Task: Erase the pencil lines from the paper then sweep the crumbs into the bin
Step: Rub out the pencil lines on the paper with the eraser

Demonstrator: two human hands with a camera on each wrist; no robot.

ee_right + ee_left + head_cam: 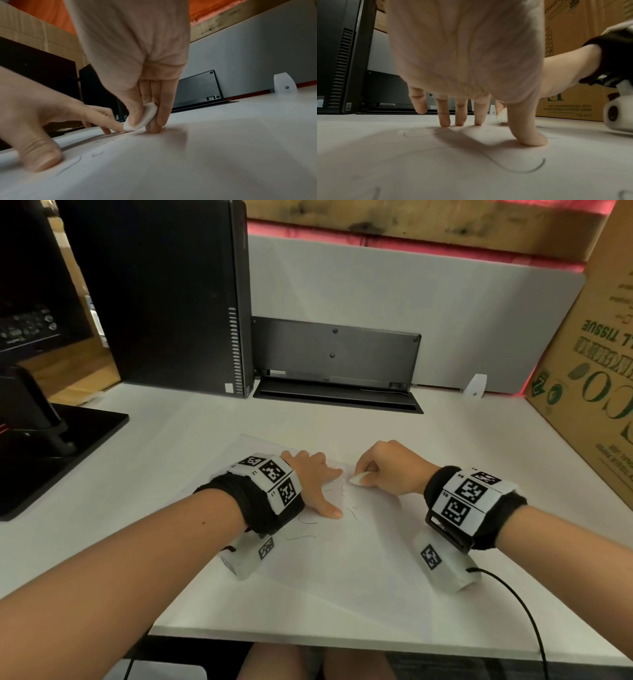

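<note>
Right hand (390,465), just right of frame centre in the head view, pinches a small white eraser (359,479) between thumb and fingers; in the right wrist view the eraser (142,117) is a rounded, worn oval, its lower end touching the paper. Left hand (313,481) lies just left of it, fingers straight and spread, pressing flat on the sheet; the left wrist view shows the thumb (529,129) and three fingertips (444,120) down on the paper, the little finger raised clear. The index finger ends just beside the eraser. Paper (342,563): a white sheet, turned at an angle, at centre and lower centre of the frame on a white desk (154,440). Pencil lines (342,498): thin grey squiggles and loose curves, scattered between and below the hands; one long looping stroke (522,169) runs at lower right of the left wrist view. Crumbs too small to make out. Upper left of the head view: black computer tower (164,296). Upper centre: black panel (335,357) leaning against a grey divider (445,302). Right edge: cardboard box (589,364) with green print. Left edge: black monitor base (51,446).
</note>
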